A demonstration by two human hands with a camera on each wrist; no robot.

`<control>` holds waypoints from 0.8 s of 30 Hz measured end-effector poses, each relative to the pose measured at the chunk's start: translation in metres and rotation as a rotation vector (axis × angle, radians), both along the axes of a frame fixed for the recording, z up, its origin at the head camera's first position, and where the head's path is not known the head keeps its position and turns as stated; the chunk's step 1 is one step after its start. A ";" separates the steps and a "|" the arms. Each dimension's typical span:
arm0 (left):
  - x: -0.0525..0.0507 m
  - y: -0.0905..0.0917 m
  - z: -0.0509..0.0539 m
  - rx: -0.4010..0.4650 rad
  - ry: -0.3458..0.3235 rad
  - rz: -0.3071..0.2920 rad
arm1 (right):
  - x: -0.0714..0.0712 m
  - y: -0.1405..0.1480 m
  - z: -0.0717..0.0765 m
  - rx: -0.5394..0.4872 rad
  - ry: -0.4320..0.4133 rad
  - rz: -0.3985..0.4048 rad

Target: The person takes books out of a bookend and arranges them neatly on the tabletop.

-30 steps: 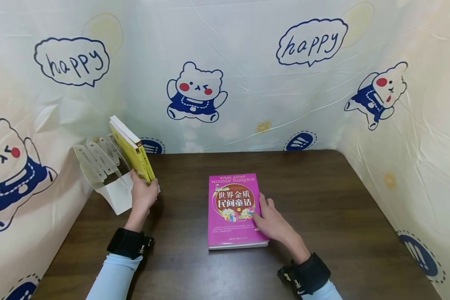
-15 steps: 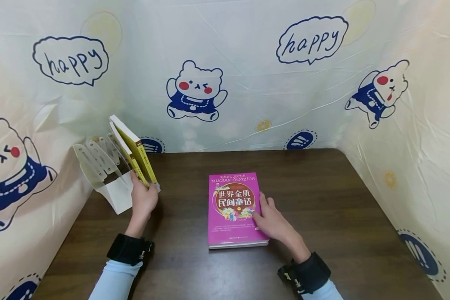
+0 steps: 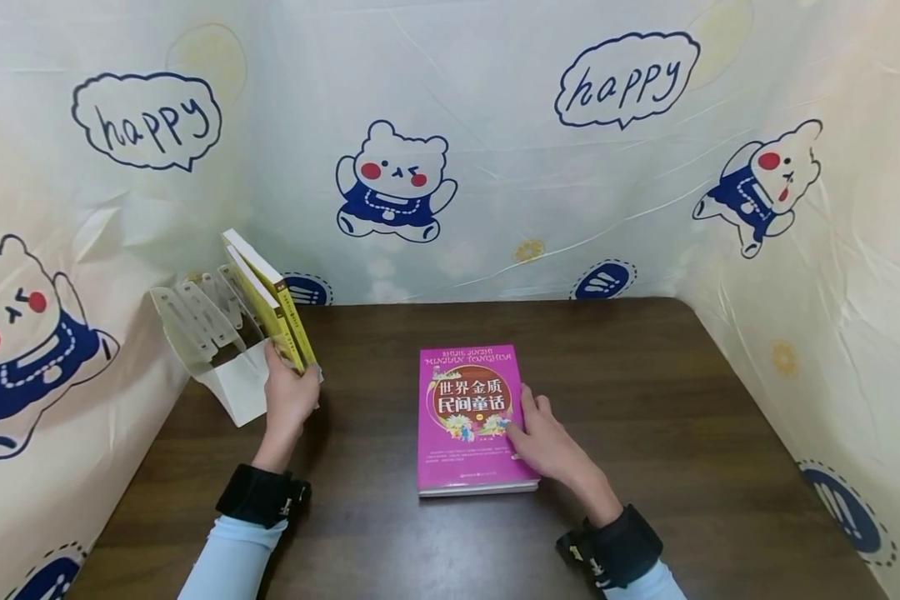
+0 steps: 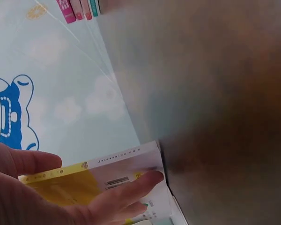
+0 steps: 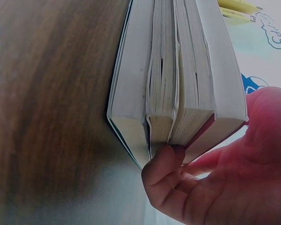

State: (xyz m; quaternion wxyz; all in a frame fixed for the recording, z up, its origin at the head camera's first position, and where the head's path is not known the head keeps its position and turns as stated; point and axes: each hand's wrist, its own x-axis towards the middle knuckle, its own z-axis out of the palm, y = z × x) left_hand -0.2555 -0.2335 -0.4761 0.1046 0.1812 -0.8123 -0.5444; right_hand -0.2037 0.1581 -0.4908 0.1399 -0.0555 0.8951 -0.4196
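My left hand (image 3: 291,398) holds a yellow book (image 3: 294,321) by its lower end, at the right side of a white book rack (image 3: 232,387). A second yellow book (image 3: 264,304) leans on its left, with a narrow gap between their upper parts. In the left wrist view, my fingers lie across a yellow-and-white cover (image 4: 124,178) that has a barcode, and the thumb is by its spine. My right hand (image 3: 558,446) grips the right edge of a stack of books topped by a pink book (image 3: 468,462). In the right wrist view, curled fingers touch the page edges (image 5: 161,126).
The dark wooden table (image 3: 645,400) has printed cloth (image 3: 495,208) hanging behind it and along both sides. The rack's upright dividers (image 3: 206,317) stand to the left of the yellow books.
The two yellow books, pressed together a second ago, now stand slightly apart; the left one has shifted toward the rack's dividers. My right hand and the pink-topped stack have stayed in place.
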 end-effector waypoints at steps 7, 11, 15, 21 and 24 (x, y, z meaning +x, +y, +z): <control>-0.010 -0.003 0.000 -0.020 -0.006 0.017 | 0.000 0.000 -0.002 -0.009 -0.006 0.000; -0.009 -0.002 0.001 -0.034 0.016 0.019 | 0.000 0.001 -0.001 -0.012 -0.007 -0.001; -0.006 -0.001 0.003 -0.066 0.040 0.000 | 0.000 0.002 0.000 -0.005 -0.005 -0.005; 0.003 0.002 0.004 -0.067 0.030 -0.034 | 0.001 0.001 0.001 -0.015 -0.011 -0.007; 0.007 0.002 0.004 -0.075 0.013 -0.041 | 0.002 0.000 0.001 -0.018 -0.016 -0.009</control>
